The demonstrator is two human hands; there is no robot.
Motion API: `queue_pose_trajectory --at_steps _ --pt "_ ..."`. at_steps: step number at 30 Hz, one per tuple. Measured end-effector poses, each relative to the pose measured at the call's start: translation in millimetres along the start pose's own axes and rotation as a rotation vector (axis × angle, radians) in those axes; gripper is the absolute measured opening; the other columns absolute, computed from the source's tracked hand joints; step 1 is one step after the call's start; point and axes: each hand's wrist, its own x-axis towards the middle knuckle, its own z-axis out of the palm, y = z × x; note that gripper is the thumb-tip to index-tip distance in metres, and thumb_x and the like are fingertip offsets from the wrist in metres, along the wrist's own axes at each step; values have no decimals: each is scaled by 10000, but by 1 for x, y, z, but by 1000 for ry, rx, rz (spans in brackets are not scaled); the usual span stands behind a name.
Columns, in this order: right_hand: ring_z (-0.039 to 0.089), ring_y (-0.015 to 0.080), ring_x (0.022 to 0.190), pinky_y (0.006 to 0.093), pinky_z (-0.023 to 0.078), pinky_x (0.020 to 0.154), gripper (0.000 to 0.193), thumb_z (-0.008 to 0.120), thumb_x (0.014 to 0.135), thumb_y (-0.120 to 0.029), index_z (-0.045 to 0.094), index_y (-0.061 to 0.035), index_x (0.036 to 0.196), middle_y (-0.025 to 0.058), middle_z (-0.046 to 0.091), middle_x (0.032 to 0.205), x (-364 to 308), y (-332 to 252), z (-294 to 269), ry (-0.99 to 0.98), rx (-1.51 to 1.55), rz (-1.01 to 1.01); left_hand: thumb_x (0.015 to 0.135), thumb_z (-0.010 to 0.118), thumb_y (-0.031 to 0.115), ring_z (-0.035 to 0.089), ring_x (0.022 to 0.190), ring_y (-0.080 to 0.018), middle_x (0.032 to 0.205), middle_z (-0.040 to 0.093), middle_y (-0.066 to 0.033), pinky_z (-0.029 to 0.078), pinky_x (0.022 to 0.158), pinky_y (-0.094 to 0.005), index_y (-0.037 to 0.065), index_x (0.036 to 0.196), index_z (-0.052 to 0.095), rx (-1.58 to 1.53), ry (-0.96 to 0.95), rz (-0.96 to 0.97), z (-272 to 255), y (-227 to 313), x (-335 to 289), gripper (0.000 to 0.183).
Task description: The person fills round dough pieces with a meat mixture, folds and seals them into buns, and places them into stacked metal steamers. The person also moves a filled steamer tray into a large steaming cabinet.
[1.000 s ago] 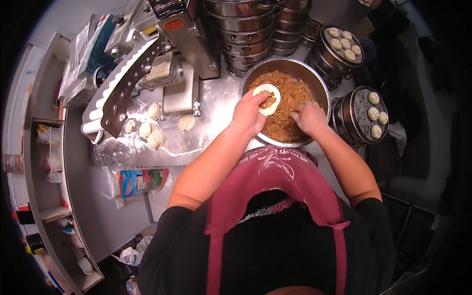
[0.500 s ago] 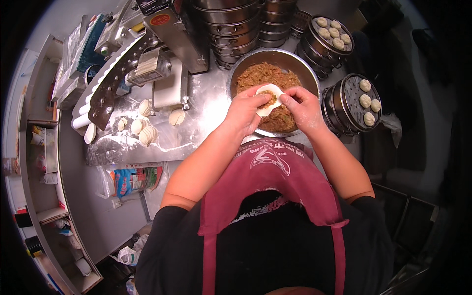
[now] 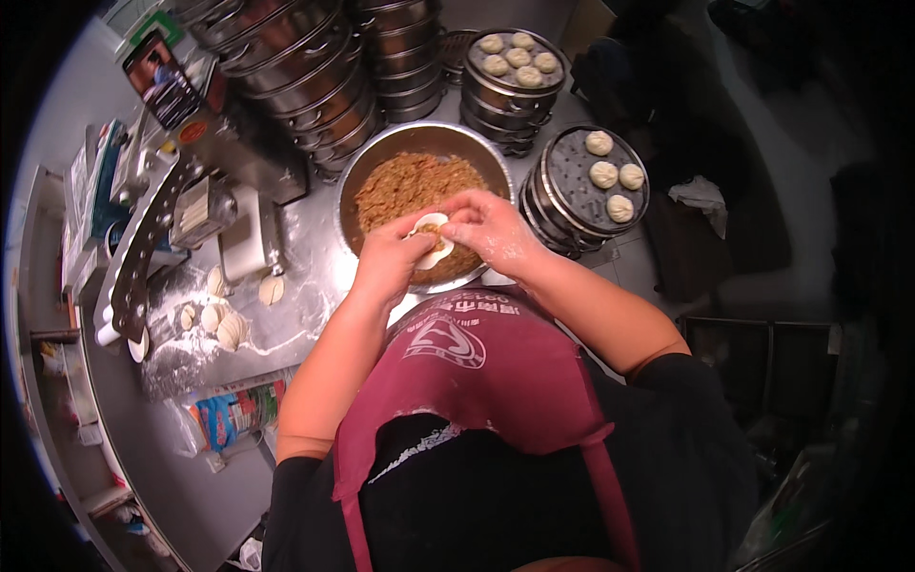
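A round white dough wrapper (image 3: 437,257) with brown filling at its centre rests in my left hand (image 3: 388,259), whose thumb lies against the filling. My right hand (image 3: 489,229), dusted with flour, pinches the wrapper's right edge between thumb and fingers. Both hands are above the near part of a wide steel bowl (image 3: 506,176). Minced brown filling (image 3: 412,187) covers much of the bowl's inside. The fingertips beneath the wrapper are hidden.
Right of the bowl, two steamer stacks (image 3: 577,176) carry filled buns (image 3: 603,174). Tall steamer stacks (image 3: 305,86) stand behind. At left are a dough machine (image 3: 250,234), several flat dough rounds (image 3: 232,331) on the floury steel table (image 3: 310,319), and a phone (image 3: 157,76).
The view has swung right, so the bowl and steamers appear further left. Both hands still hold the wrapper over the bowl, and its edge looks drawn in a little more.
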Motion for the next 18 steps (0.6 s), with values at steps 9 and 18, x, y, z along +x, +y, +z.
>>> queue_pose_trajectory --at_steps 9,18 --pt "551 101 718 272 460 643 193 704 831 -182 618 -15 874 22 590 783 -8 -2 -54 -29 31 -97 781 468 2 495 628 -71 839 606 -20 399 594 -197 -53 1262 558 177 -108 9 44 3 25 491" --pt "596 220 793 341 481 718 208 695 829 -219 631 -21 824 102 600 814 -10 -18 -85 231 -406 -385 935 468 69 607 964 -254 1100 584 -150 558 776 -397 23 1177 499 -648 37 -122 94 -8 42 248"
